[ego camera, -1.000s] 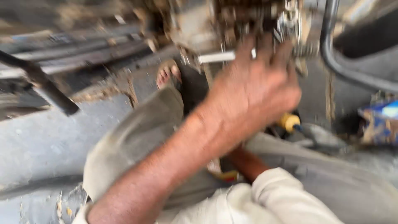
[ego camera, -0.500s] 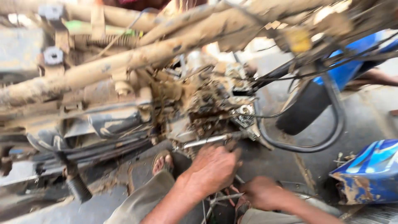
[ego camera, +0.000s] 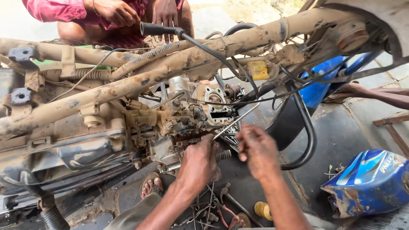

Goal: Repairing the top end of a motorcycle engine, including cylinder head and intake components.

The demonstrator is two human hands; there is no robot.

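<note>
What the left hand (ego camera: 198, 164) grips is hard to make out — its fingers curl shut against the underside of the grimy engine (ego camera: 191, 115), hiding whatever lies inside. The right hand (ego camera: 257, 149) pinches a thin bright metal rod (ego camera: 236, 121) slanting up to the engine, which hangs under the mud-caked, rusty tube frame (ego camera: 170, 64) — a scuffed blue fuel tank (ego camera: 370, 181) lies apart.

Left hand (ego camera: 198, 164) covered the lower engine (ego camera: 187, 117) where its fingers pressed; whatever it gripped couldn't be told. Right hand (ego camera: 257, 150) hid the near end of the thin rod (ego camera: 234, 122). Other person (ego camera: 115, 17) was cut off by the top edge, only arms and knees showing. Blue fuel tank (ego camera: 370, 181) ran off the right edge. Small tools on the ground (ego camera: 213, 208) were too tangled to identify.
</note>
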